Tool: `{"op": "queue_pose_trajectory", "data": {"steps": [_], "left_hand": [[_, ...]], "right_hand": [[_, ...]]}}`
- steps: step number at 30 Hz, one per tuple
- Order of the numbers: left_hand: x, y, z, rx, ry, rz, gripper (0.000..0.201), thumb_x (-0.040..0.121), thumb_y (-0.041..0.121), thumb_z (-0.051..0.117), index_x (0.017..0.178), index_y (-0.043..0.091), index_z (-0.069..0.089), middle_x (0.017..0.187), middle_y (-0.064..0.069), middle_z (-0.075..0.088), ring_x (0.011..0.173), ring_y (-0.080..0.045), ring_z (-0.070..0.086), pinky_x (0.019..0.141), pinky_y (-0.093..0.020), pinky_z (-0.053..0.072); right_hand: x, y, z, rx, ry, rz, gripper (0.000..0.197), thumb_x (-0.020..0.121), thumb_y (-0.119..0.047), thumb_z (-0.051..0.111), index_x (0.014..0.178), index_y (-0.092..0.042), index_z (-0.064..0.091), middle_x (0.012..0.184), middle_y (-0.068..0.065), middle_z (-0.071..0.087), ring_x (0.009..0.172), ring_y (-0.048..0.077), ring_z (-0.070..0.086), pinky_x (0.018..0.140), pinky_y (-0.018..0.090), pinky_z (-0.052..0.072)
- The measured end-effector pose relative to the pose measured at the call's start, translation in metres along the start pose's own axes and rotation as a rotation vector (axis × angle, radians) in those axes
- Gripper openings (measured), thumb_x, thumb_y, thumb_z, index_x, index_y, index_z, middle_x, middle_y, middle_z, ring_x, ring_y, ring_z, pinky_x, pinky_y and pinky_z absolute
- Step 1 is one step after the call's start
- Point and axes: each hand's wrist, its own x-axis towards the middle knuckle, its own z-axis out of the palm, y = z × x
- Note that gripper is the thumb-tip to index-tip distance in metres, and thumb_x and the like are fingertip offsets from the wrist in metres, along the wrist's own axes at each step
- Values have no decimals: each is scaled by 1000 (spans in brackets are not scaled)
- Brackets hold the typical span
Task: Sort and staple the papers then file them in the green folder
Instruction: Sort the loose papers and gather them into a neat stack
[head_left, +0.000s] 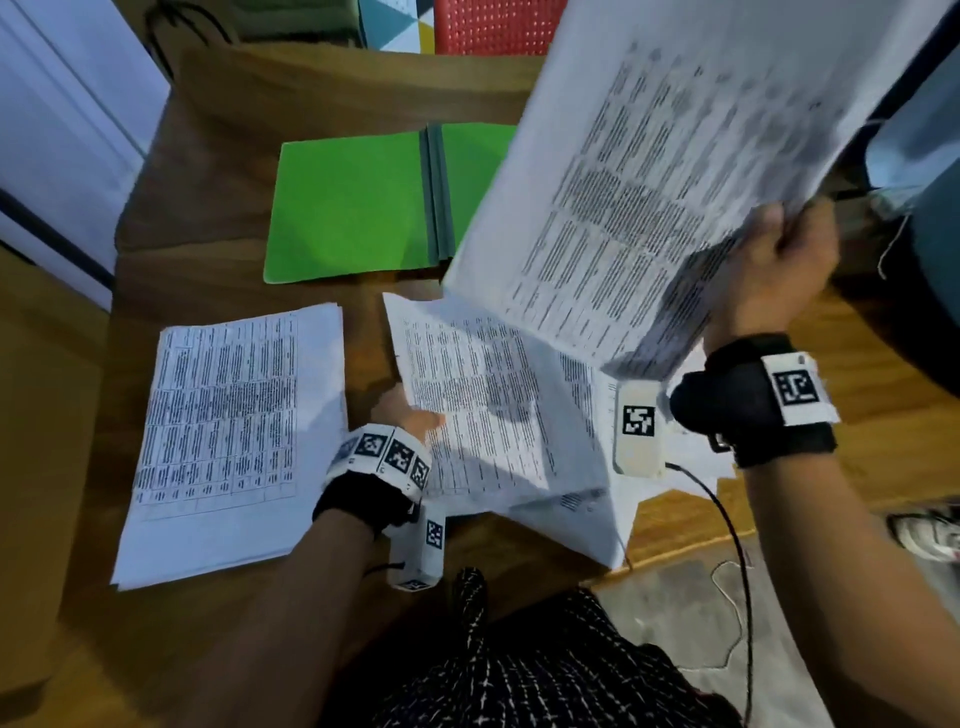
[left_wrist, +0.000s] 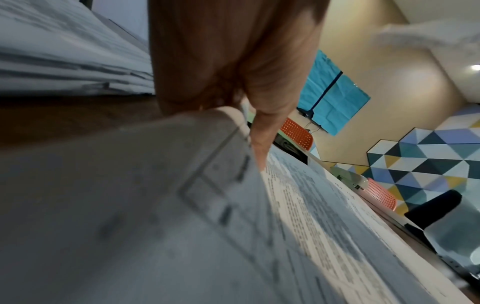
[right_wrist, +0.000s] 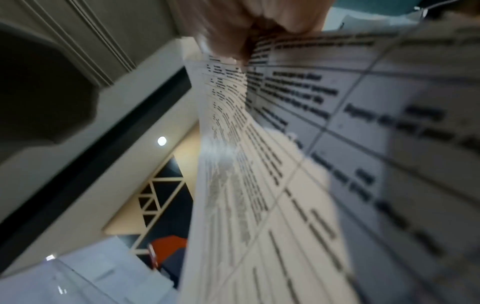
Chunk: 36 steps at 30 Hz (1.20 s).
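The green folder lies open at the back of the wooden table. One stack of printed papers sits flat at the front left. A looser pile of printed papers is spread in the middle. My left hand holds that pile's left edge, and in the left wrist view the thumb lies on top of the sheet. My right hand grips a bundle of printed sheets by a corner, raised and tilted above the folder's right half. The right wrist view shows fingers pinching those sheets.
A red chair stands behind the table. A dark rounded object is close to my right hand. A black cable hangs off the table's front right edge over the floor. A small pale green object lies past the middle pile.
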Motion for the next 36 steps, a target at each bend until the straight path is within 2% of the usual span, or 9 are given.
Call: {"op": "queue_pose_trajectory", "data": {"steps": [7,10,13,16,22,24,27,31,36], "left_hand": [[3,10,8,-154,124,53,41,101,19,30,135,-1,41,143,-21,42,130,-33,42,106,-32,33],[6,15,12,-186,99,11,41,102,18,27,134,-2,42,146,-20,39,133,-32,39,109,-31,29],[3,20,23,-179,41,9,41,100,16,31,137,-2,38,146,-20,40,133,-33,40,111,-33,31],[0,19,32,-92,-4,93,50,96,26,35,142,7,34,146,-19,41,131,-34,41,111,-37,34],[-17,-16,39,251,339,50,140,16,91,28,124,3,46,130,-19,41,118,-35,42,93,-43,39],[-22,-23,42,290,429,16,129,29,97,36,113,1,50,121,-19,48,110,-34,46,84,-44,42],[-21,-16,39,340,338,-105,87,65,51,75,128,1,42,139,-18,31,129,-36,32,106,-46,33],[-9,-5,38,338,266,-46,38,90,21,56,121,-1,54,138,-19,43,125,-37,42,107,-41,36],[-3,-2,5,-70,67,110,34,89,7,57,121,-7,56,125,-25,59,115,-34,55,85,-34,40]], "right_hand": [[-68,78,23,-470,-691,409,33,91,-6,40,60,-13,38,71,17,50,82,31,47,69,33,29],[-89,86,27,-487,-707,542,9,91,-2,40,94,-1,49,114,31,53,108,43,51,85,42,40],[-104,73,33,-357,-745,606,29,89,5,37,114,-8,31,106,27,54,107,43,54,75,36,38],[-102,68,35,-397,-878,578,53,89,2,44,138,-5,26,131,28,49,118,40,50,92,37,43],[-36,77,14,-527,-874,299,25,81,-10,48,97,4,61,99,32,61,96,39,57,72,31,36],[-17,87,5,-528,-897,301,10,85,-6,51,89,-3,60,86,25,56,84,30,54,70,28,32],[-1,108,-4,-578,-1032,339,20,89,-14,58,92,6,60,87,16,55,83,23,50,71,28,33],[3,123,-10,-558,-1197,372,23,90,-15,57,106,1,60,97,13,58,93,23,52,80,29,35],[-5,119,-10,-510,-1357,398,23,92,-13,53,111,-1,60,102,10,56,97,22,50,82,30,33]]}}
